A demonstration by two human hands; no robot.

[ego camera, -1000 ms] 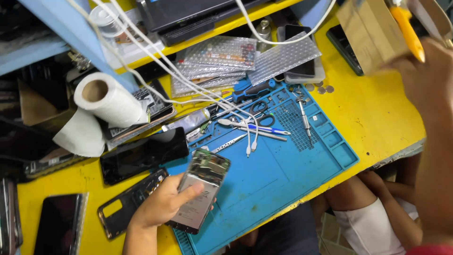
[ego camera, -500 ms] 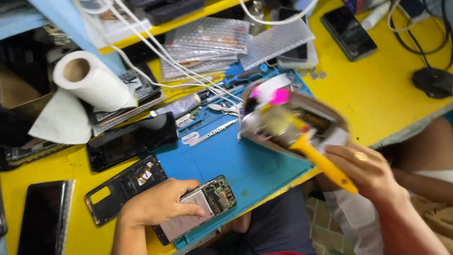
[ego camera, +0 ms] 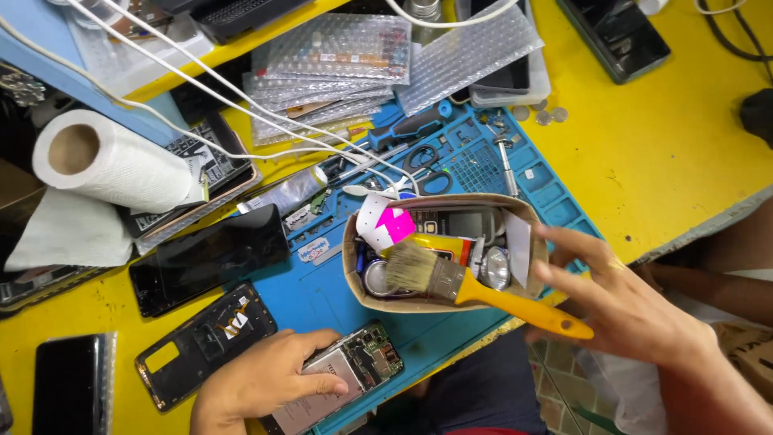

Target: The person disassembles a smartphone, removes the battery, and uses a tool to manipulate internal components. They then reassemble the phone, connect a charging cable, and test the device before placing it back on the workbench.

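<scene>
My left hand (ego camera: 262, 380) rests on an opened phone (ego camera: 338, 379) with its circuit board showing, at the near edge of the blue work mat (ego camera: 322, 294). My right hand (ego camera: 624, 302) touches the right end of a small cardboard box (ego camera: 354, 278) that stands on the mat. A brush with a yellow handle (ego camera: 475, 290) lies across the box, its handle pointing at my right hand. Inside the box are pink and white tape pieces, small round tins and an old keypad phone.
A paper towel roll (ego camera: 109, 165) lies at the left. Dark phones (ego camera: 209, 258) and an open phone back (ego camera: 205, 342) lie on the yellow table. Bubble-wrap bags (ego camera: 338, 60), white cables (ego camera: 241, 113), scissors (ego camera: 427, 169) and screwdrivers sit at the back.
My right hand brought the box with the brush down from the upper right and set it on the mat. My left hand and the opened phone slid nearer the table's edge.
</scene>
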